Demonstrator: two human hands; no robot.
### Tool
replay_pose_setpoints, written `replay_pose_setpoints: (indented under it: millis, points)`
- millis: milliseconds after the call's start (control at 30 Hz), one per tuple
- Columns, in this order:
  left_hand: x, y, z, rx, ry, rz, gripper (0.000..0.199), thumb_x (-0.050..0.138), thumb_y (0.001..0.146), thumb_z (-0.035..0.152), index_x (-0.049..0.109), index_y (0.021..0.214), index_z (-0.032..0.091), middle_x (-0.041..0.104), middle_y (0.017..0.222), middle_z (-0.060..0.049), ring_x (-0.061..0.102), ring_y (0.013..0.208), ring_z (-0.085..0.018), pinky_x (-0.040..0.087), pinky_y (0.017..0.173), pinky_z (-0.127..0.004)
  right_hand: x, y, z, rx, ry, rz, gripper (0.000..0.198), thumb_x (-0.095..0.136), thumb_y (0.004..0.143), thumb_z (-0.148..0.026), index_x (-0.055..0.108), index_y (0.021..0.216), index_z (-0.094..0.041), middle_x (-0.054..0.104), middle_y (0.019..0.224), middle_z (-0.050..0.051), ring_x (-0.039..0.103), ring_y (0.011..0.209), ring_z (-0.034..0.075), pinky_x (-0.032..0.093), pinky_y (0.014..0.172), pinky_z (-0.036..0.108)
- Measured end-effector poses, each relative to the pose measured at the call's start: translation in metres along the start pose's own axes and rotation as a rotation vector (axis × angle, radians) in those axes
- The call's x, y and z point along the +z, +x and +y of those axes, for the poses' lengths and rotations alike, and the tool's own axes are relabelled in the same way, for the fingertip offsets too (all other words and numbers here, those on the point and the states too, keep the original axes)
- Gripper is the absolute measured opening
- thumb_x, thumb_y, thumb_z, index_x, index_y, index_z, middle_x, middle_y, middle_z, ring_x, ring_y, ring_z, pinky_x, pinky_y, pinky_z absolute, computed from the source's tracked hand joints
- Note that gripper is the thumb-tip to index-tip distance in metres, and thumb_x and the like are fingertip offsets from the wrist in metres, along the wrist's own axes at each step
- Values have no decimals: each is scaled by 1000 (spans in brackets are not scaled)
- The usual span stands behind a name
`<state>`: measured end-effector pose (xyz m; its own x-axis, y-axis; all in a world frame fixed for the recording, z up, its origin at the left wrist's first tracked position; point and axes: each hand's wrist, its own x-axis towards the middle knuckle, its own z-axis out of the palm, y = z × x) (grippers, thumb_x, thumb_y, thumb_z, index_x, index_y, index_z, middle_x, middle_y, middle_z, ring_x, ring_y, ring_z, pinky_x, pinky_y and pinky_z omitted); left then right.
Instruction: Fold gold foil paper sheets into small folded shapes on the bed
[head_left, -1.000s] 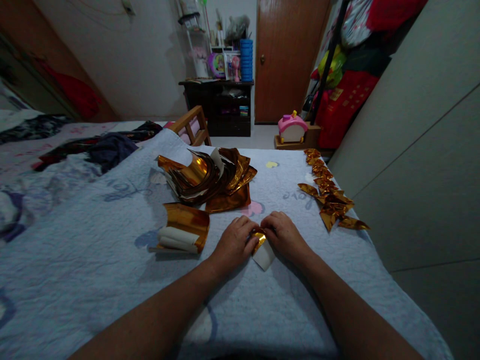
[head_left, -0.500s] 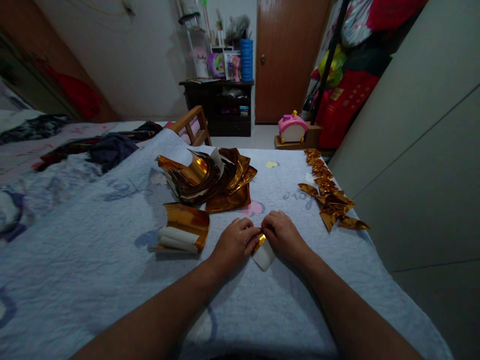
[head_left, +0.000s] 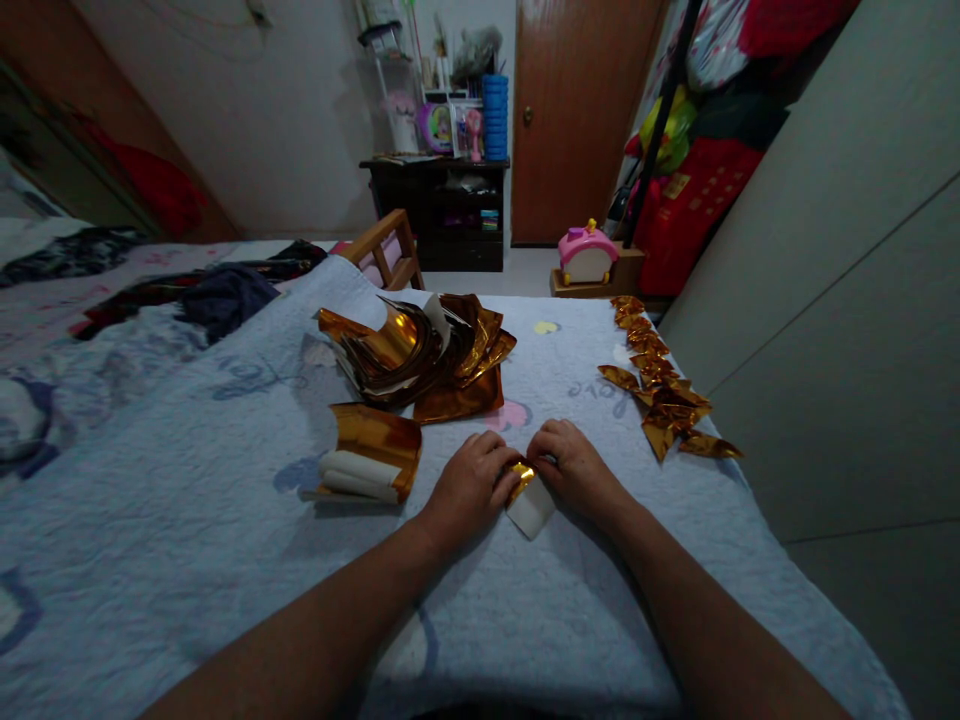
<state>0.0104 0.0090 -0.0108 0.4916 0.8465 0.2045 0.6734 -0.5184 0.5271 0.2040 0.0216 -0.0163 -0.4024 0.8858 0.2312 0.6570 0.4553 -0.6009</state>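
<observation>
A small sheet of gold foil paper (head_left: 531, 510), white on its near side with a folded gold part above, lies between my hands on the blue bedspread. My left hand (head_left: 476, 482) is closed on its left side, thumb and fingers pinching the gold fold. At the upper right edge, my right hand (head_left: 568, 462) has its fingertips pressed together on the paper, close to the left fingertips. My fingers cover part of the fold. Left of my hands rests a curled bundle of gold paper (head_left: 379, 445). Behind it spreads a bigger stack of gold sheets (head_left: 390, 345).
Folded gold paper pieces (head_left: 667, 405) lie in a row along the bed's right edge. The blue bedspread (head_left: 187, 540) covers the surface. Dark clothes (head_left: 229, 298) lie at the left. Beyond the bed stand a wooden chair (head_left: 401, 250) and a pink toy (head_left: 587, 255).
My hands stay at the paper with only a slight shift of the fingers. The right fingertips sit a little further right. The whole view has moved slightly.
</observation>
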Motion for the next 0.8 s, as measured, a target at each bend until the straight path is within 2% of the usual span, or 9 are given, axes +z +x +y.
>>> replay_pose_setpoints:
  millis: [167, 333, 600, 800]
  points:
    - [0, 0, 0, -18, -15, 7, 8, 63, 91, 18, 68, 98, 17, 62, 99, -6, 57, 100, -23, 47, 90, -37, -3, -1, 0, 3, 0, -28, 15, 63, 87, -4, 69, 82, -17, 63, 87, 4, 54, 89, 20, 40, 82, 32]
    - [0, 0, -1, -30, 0, 2, 11, 64, 91, 18, 68, 101, 18, 62, 102, -6, 56, 101, -24, 48, 90, -37, -4, -1, 3, -21, -4, -55, 15, 64, 87, -6, 71, 83, -18, 64, 87, 5, 55, 90, 20, 41, 83, 33]
    - [3, 0, -4, 42, 38, -5, 21, 63, 92, 17, 68, 111, 20, 63, 108, -7, 55, 101, -24, 48, 90, -38, -7, -2, 2, -17, 10, -74, 15, 65, 88, -6, 71, 83, -18, 65, 89, 5, 55, 90, 20, 42, 83, 33]
    - [3, 1, -3, 52, 43, 2, 15, 61, 93, 17, 68, 106, 19, 64, 106, -7, 55, 99, -23, 48, 89, -38, -9, -1, 4, -17, 31, -85, 17, 64, 86, -4, 71, 82, -19, 66, 88, 4, 55, 89, 19, 41, 82, 32]
